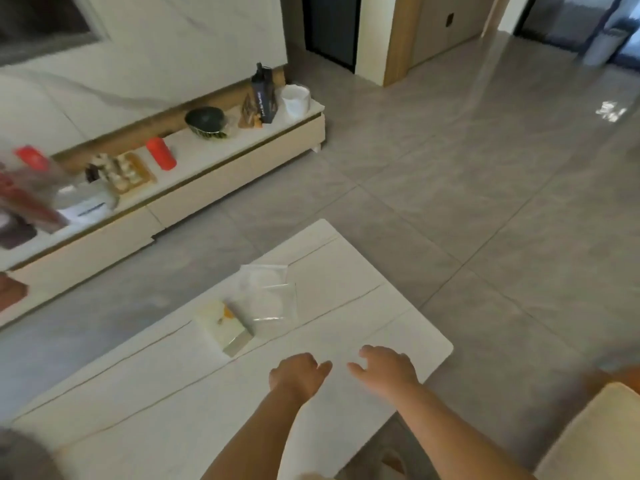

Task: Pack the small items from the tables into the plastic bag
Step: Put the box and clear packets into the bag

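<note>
Both hands hover low over the white bench (pixel 346 271) near the bottom centre of the frame, holding nothing. The left hand (pixel 298 374) has its fingers curled loosely under with only the thumb sticking out toward the other hand; the right hand (pixel 386 367) is relaxed, fingers slightly bent and spread. Neither grip is closed on anything.

The clear plastic bag (pixel 270 292) lies flat on the bench just above the hands, toward the middle of the frame, and it looks empty. Touching or just beside its lower left edge sits a small pale box (pixel 225 327) with an orange mark on top. Its long axis runs diagonally, from upper left down to lower right, the near end pointing toward the left hand. The bag's edges lie at a slightly different angle, and I cannot tell which side is its mouth.

The step in hand seems to be the first reach. It would go best if one hand lifts and opens the bag while the other takes the box by its long sides and slides it in end first.

More small things stand on the low cabinet (pixel 214 174) at upper left, among them a red cylinder (pixel 161 153).
</note>
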`<action>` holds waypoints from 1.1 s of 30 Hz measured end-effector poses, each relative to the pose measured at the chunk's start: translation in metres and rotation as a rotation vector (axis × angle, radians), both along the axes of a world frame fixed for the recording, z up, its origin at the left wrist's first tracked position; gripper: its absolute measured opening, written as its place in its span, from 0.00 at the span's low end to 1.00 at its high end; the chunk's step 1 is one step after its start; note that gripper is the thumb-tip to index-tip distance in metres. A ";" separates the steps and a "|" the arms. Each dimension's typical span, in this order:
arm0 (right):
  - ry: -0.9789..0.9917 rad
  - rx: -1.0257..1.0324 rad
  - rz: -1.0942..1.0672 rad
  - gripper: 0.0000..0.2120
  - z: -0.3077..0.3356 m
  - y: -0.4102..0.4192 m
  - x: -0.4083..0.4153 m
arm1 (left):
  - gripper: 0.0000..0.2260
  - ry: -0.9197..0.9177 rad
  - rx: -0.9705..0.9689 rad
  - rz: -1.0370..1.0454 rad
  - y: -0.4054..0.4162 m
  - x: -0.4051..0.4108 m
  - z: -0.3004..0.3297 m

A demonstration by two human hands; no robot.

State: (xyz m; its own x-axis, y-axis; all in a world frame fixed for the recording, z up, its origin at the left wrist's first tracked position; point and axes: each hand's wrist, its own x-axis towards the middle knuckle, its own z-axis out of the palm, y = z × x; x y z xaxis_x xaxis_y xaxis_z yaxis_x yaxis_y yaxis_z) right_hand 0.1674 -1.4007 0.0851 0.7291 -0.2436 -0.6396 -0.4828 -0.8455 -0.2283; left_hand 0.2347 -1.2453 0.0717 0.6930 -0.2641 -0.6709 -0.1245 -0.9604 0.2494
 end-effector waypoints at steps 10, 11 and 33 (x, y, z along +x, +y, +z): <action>0.005 0.041 0.214 0.25 -0.042 0.013 0.108 | 0.24 -0.011 0.010 0.385 0.031 0.057 -0.034; 0.008 0.039 0.236 0.26 -0.052 0.013 0.120 | 0.24 -0.020 0.005 0.421 0.031 0.065 -0.041; -0.181 -0.036 0.466 0.23 -0.311 0.038 0.317 | 0.28 -0.107 -0.039 0.496 0.022 0.227 -0.311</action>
State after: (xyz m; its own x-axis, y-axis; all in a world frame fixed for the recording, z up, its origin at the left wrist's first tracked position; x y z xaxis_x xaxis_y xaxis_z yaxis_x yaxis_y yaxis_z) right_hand 0.4847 -1.3626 -0.2261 0.8642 0.1151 -0.4897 -0.0070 -0.9706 -0.2405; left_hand 0.4620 -1.2230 -0.2395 0.8057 0.0913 -0.5852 0.3177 -0.9005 0.2969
